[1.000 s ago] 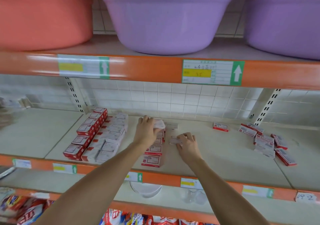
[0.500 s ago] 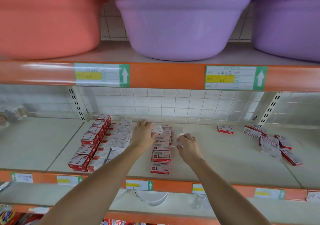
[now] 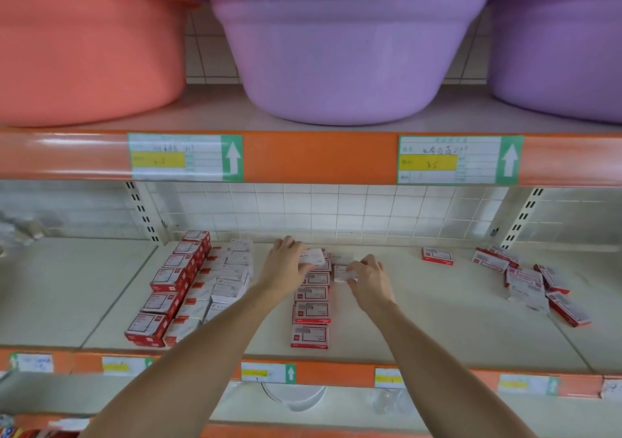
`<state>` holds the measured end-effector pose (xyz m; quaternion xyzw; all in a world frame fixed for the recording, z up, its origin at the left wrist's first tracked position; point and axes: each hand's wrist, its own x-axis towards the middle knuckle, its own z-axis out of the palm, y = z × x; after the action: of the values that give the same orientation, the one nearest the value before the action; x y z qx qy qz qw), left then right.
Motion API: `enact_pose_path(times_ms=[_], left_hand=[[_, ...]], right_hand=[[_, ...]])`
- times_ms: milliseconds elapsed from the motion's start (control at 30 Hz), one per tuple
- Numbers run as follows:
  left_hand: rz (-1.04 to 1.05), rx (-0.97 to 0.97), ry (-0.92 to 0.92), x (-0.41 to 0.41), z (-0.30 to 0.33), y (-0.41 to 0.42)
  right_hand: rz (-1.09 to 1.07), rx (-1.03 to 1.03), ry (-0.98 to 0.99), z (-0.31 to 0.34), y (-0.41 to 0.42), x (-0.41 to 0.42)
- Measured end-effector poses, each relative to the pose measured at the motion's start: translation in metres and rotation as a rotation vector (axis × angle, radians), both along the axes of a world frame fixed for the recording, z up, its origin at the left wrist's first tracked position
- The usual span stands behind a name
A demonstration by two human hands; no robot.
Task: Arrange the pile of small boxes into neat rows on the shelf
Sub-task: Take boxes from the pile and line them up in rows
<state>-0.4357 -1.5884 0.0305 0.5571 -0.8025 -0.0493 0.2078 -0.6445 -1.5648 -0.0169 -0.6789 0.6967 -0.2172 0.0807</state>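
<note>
Cream shelf (image 3: 420, 330): rows (image 3: 188, 289) at left are stacked; a box (image 3: 311, 257) is gripped by the left hand (image 3: 286, 265), another (image 3: 343, 273) pinched by the right hand (image 3: 368, 277); the pile (image 3: 528, 282) is left unsorted.

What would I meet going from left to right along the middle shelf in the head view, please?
Stacked rows of red-and-white boxes → left hand → single row of boxes → right hand → lone box → loose pile of boxes.
</note>
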Motion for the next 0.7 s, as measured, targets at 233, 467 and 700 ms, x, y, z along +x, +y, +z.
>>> enact_pose_path(times_ms=[233, 467, 700], left_hand=[[-0.01, 0.006, 0.012, 0.001, 0.001, 0.0], [-0.066, 0.032, 0.054, -0.009, 0.003, 0.003], [-0.197, 0.096, 0.059, -0.031, 0.004, 0.008]], right_hand=[[0.021, 0.016, -0.016, 0.001, -0.01, 0.017], [-0.02, 0.036, -0.061, 0.003, -0.009, 0.012], [-0.045, 0.049, -0.108, 0.004, 0.0, -0.019]])
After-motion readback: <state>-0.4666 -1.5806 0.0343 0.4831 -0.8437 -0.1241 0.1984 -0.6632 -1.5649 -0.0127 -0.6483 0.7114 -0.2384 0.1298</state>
